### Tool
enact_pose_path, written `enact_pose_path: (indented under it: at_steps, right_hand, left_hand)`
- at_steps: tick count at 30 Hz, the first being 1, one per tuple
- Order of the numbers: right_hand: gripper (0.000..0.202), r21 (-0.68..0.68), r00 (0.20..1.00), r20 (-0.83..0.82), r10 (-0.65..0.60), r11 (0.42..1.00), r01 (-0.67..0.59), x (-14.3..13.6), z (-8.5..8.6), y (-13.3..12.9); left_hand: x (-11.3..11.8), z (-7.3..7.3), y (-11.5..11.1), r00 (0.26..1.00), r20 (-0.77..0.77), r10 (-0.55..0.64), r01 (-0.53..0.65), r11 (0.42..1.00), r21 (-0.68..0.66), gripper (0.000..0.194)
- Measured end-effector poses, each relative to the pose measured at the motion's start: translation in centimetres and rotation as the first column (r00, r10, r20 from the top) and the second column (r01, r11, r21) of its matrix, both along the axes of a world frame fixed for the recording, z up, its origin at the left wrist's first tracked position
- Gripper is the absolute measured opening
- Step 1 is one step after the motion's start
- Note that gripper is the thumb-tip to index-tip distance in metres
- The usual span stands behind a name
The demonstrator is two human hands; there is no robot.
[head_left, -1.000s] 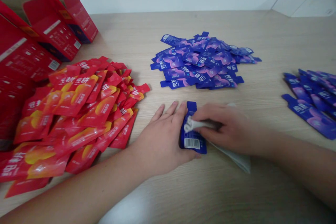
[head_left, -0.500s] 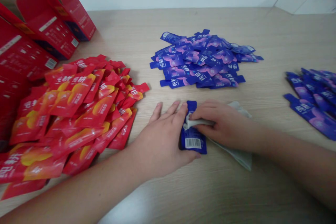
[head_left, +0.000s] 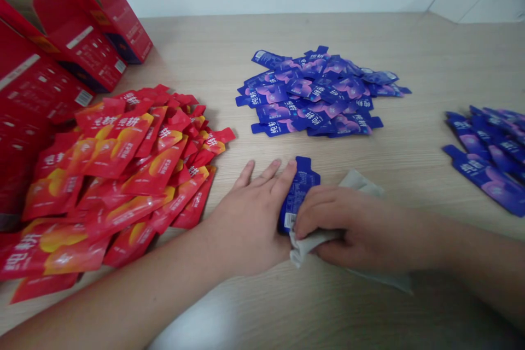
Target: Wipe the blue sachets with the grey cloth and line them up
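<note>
A dark blue sachet (head_left: 301, 181) lies back side up on the table, its narrow spout end pointing away from me and part of its barcode showing. My left hand (head_left: 250, 219) lies flat with fingers spread, its index finger along the sachet's left edge; the thumb is hidden. My right hand (head_left: 348, 224) is closed on a crumpled pale cloth (head_left: 314, 241) at the sachet's lower right, covering that part of it. More of the cloth sticks out behind the hand and beneath the wrist.
Red sachets (head_left: 123, 169) are heaped at left, before several open red boxes (head_left: 88, 49). A pile of blue-purple sachets (head_left: 315, 98) lies beyond my hands, and another sachet group (head_left: 492, 158) at the right edge. A clear sheet (head_left: 471, 0) leans against the back wall.
My right hand has moved down toward me with the cloth, from the sachet's middle to its lower end. The sachet's upper part is now uncovered. My left hand has barely moved.
</note>
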State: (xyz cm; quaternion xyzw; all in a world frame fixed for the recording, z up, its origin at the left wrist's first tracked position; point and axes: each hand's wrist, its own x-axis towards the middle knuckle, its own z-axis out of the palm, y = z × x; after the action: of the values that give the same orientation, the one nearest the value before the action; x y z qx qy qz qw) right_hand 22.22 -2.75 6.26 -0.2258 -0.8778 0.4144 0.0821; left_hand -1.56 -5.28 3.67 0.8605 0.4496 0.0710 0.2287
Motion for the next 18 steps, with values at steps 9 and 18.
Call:
enact_pose_path:
  at_steps: [9, 18]
  right_hand:
    - [0.023, 0.184, 0.997, 0.003, -0.08, 0.98, 0.078, -0.2, -1.4, 0.9]
    - [0.018, 0.472, 0.926, -0.048, -0.376, 0.808, 0.352, 1.7, -3.4, 4.7]
  left_hand:
    - [0.3, -0.3, 0.1, 0.999, 0.031, 0.024, -0.025, 1.0, 0.013, 0.124]
    - [0.1, -0.6, 0.1, 1.0, 0.024, 0.008, -0.01, 0.998, 0.067, 0.118]
